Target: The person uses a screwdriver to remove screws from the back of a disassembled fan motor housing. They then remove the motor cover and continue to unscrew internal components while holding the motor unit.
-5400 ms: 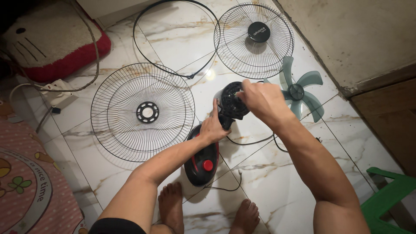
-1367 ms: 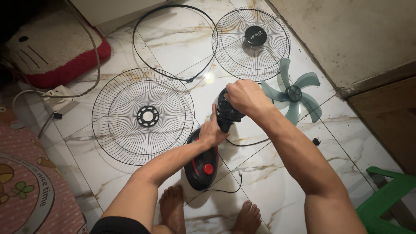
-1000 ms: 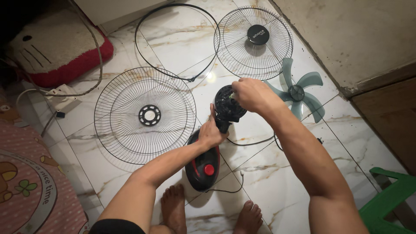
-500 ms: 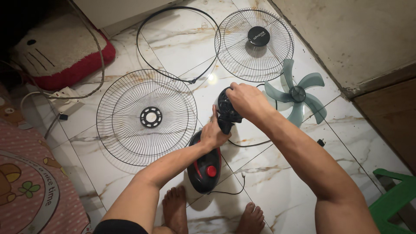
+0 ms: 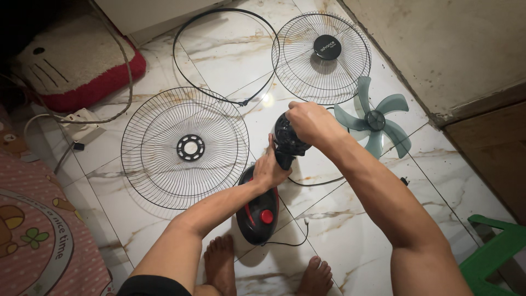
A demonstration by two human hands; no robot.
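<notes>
Right hand: closed over the top and back of the black fan motor housing; fingers wrapped down its far side; forearm running in from the lower right.
Left hand: closed around the neck just under the motor housing, thumb pointing up against it; forearm running in from the lower left.
Fan motor housing: black, rounded, vented; upright on its neck above the base, between the two hands; near the middle of the floor.
Fan base: black oval with red trim and a round red knob; standing on the floor just in front of the bare feet; thin black cord trailing from its right side.
Rear grille: round wire guard with a black centre ring; flat on the floor just left of the hands.
Front grille: round wire guard with a black centre cap; flat on the floor beyond the hands.
Guard ring: thin black hoop; lying between the two grilles, overlapping the rear grille's edge.
Fan blade: translucent teal, five vanes; flat on the floor just right of the right hand.
Floor: white marble-pattern tile.
Power strip: white; far left, beside a red-edged cushion.
Stool: green plastic; lower right corner.
</notes>
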